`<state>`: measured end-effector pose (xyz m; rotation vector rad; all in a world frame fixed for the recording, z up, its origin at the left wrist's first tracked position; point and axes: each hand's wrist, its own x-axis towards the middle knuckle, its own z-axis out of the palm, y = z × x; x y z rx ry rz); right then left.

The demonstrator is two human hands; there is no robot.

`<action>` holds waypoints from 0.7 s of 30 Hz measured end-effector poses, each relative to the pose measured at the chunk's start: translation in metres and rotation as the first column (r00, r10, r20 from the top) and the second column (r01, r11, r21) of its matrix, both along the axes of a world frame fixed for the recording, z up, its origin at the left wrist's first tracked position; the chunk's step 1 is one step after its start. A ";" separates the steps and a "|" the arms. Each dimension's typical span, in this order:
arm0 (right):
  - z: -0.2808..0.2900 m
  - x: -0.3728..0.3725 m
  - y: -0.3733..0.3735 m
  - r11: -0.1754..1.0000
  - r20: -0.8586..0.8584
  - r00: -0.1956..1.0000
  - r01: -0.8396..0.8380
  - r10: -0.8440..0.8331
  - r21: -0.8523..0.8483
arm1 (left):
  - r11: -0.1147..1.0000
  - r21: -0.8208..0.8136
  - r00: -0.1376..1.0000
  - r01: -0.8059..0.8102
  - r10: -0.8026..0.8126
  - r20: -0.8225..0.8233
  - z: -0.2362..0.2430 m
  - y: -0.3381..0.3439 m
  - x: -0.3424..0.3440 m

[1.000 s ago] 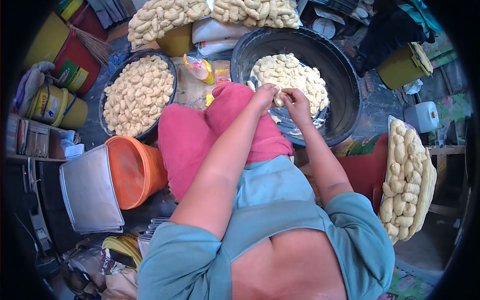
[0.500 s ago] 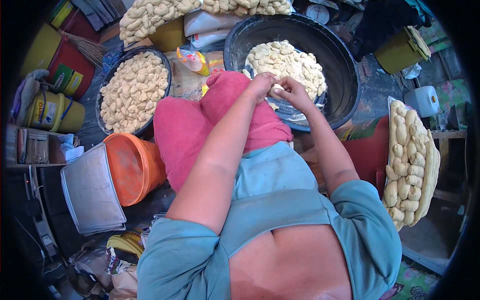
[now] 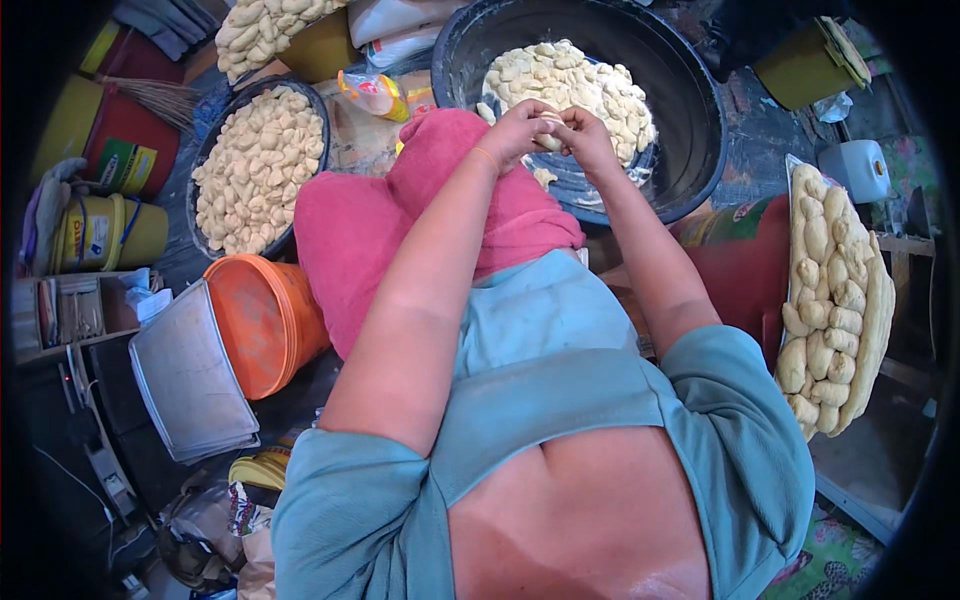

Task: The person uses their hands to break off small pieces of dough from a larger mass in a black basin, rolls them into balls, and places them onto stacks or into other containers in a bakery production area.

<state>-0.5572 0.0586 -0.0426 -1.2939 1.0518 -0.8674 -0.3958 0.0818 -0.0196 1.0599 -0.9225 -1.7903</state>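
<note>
My left hand [image 3: 520, 135] and my right hand [image 3: 588, 140] meet over the near edge of a large black basin [image 3: 692, 120]. Between them, pinched in the fingers of both, is a small pale piece of dough [image 3: 548, 142], partly hidden by the fingertips. Below and beyond the hands, a heap of floured dough pieces [image 3: 575, 80] covers part of the basin's floor. One small dough scrap [image 3: 543, 177] lies just under my hands, apart from the heap.
To the left sits a dark tub [image 3: 325, 120] heaped with rounded dough pieces. An orange bucket [image 3: 255, 335] lies tipped beside a metal tray [image 3: 190, 370]. On my right, a tray of shaped dough [image 3: 825, 300] stands by a red bucket [image 3: 735, 265]. A yellow plastic packet [image 3: 375, 97] lies ahead.
The whole view has shifted slightly, with the basin and hands now higher in it. Both hands still hold the dough piece, and their fingers have moved around it.
</note>
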 end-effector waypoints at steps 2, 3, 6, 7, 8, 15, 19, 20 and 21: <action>0.002 0.001 0.000 0.999 -0.013 0.999 0.044 -0.044 0.029 | 0.998 -0.053 1.000 -0.013 0.013 0.011 0.005 0.004 -0.001; 0.004 0.000 0.001 0.999 -0.012 0.999 0.045 -0.045 0.027 | 0.998 -0.055 1.000 -0.011 0.012 0.012 0.004 0.004 0.000; 0.008 -0.002 0.008 0.997 0.023 1.000 0.005 -0.007 0.079 | 0.999 -0.039 0.999 -0.034 0.035 0.015 -0.001 0.001 0.001; 0.010 -0.003 0.010 0.996 0.042 0.999 0.010 -0.014 0.092 | 0.998 -0.025 0.998 -0.053 0.054 0.023 -0.003 0.000 0.001; 0.008 -0.004 0.013 0.994 0.062 0.998 0.015 -0.022 0.107 | 0.997 -0.010 0.997 -0.073 0.073 0.032 -0.007 -0.001 0.001; -0.010 -0.008 0.025 0.999 0.054 0.999 0.010 -0.008 -0.040 | 0.999 -0.019 0.997 -0.044 0.045 0.064 -0.011 -0.002 -0.007; -0.012 -0.013 0.014 0.999 0.032 0.999 0.044 -0.044 0.017 | 0.999 0.021 0.999 0.034 -0.034 0.014 -0.009 -0.004 -0.004; -0.010 -0.012 0.012 0.999 0.005 1.000 0.028 -0.028 0.025 | 0.997 0.031 0.997 0.067 -0.068 0.038 -0.012 -0.005 -0.002; -0.009 -0.011 0.010 0.998 -0.047 0.998 0.052 -0.051 0.019 | 0.999 -0.033 0.994 0.036 -0.032 0.107 -0.015 -0.004 -0.003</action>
